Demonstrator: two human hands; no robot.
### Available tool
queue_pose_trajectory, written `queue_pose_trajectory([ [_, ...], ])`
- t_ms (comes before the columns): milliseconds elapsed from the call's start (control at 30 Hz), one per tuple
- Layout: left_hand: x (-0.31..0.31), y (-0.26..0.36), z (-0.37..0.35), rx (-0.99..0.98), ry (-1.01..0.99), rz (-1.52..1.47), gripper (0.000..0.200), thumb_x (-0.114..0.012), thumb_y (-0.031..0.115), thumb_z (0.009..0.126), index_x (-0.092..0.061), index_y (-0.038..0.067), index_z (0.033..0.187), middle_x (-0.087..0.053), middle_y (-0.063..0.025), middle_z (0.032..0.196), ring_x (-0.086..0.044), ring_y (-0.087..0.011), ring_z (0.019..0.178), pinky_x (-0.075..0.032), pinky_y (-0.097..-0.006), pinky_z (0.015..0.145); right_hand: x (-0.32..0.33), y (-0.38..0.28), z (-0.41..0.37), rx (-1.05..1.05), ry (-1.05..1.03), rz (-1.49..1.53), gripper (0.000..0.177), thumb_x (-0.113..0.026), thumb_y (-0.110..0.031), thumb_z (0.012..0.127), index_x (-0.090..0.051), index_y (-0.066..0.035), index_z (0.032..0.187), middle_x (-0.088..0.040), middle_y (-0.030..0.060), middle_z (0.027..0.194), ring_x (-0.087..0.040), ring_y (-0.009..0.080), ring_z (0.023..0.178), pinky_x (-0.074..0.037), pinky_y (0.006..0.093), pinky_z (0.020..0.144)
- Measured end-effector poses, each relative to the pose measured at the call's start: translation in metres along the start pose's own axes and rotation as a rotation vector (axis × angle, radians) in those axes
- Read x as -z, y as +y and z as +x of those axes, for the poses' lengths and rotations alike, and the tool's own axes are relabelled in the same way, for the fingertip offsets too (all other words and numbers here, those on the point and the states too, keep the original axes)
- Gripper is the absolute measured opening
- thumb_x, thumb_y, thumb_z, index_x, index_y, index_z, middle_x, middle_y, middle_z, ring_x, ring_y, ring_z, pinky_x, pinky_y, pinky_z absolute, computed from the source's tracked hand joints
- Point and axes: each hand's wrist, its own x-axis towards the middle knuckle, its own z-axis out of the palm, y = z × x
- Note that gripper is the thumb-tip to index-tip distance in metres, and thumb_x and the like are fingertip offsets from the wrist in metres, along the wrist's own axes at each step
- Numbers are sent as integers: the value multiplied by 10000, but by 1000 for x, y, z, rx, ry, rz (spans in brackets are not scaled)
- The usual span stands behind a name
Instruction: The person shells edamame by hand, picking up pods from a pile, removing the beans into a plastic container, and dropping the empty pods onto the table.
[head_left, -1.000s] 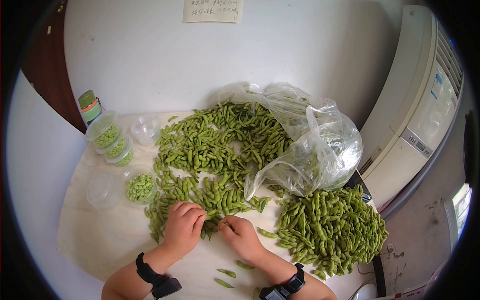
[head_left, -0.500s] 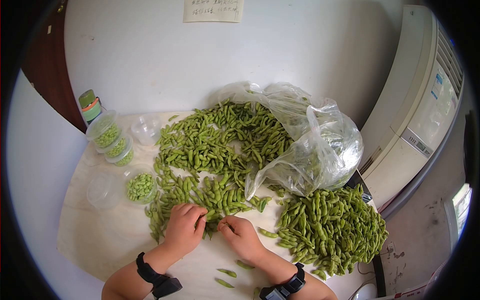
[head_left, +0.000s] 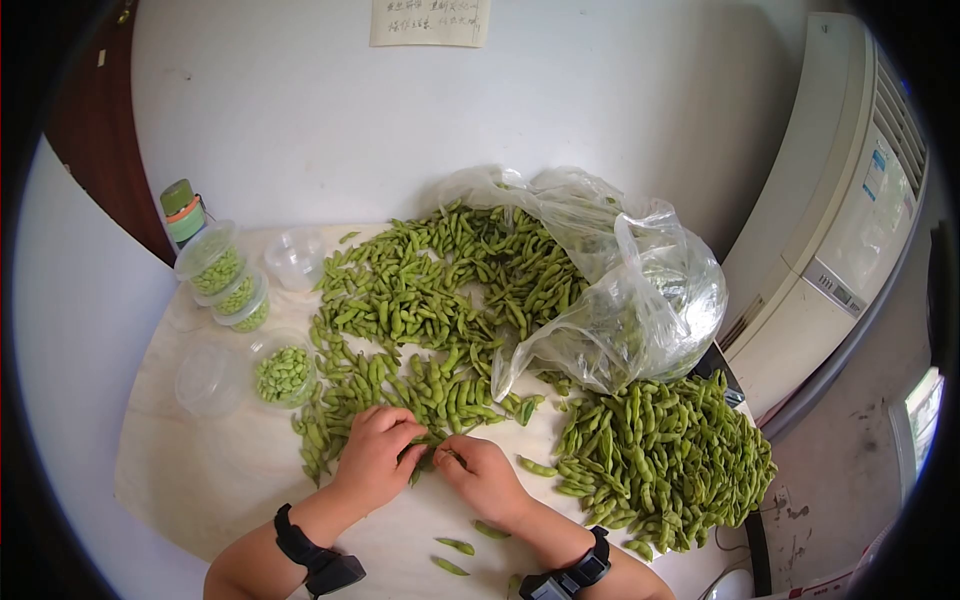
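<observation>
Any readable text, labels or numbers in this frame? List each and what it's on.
Note on the wall: handwritten lines, too blurred to read.
Sticker on the air conditioner: blue, print too small to read.
Panel on the air conditioner: markings too small to read.
No other text shows; nothing can be quoted.

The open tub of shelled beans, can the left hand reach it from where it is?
Probably yes. The left hand sits at the pile's near edge, and the open tub stands just up and left of it, with only low loose pods lying between.
</observation>
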Motion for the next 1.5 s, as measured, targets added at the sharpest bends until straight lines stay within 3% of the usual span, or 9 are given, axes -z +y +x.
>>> queue_pose_trajectory([
  [633,-3,-3,-2,-44,-16,4,121,-661,48,700,-650,60,819,-554,-44,925,-508,-238,915,-368,-360,834,0,-1,0,-14,0,15,183,-515,-140,854,-584,26,891,-595,149,746,-548,227,661,-443,315,641],
  [1200,0,-1,0,-55,35,-50,165,-659,69,717,-595,58,868,-562,-75,946,-513,-270,905,-385,-381,829,0,0,0,7,7,14,195,-513,-147,860,-584,30,899,-592,156,741,-544,226,655,-442,314,636],
  [1500,-1,-1,0,-152,75,-46,134,-641,114,763,-597,65,880,-598,-62,827,-538,-257,829,-388,-373,771,-2,2,0,-3,25,40,220,-534,-167,868,-519,36,784,-477,134,615,-410,185,570,-381,324,552],
])
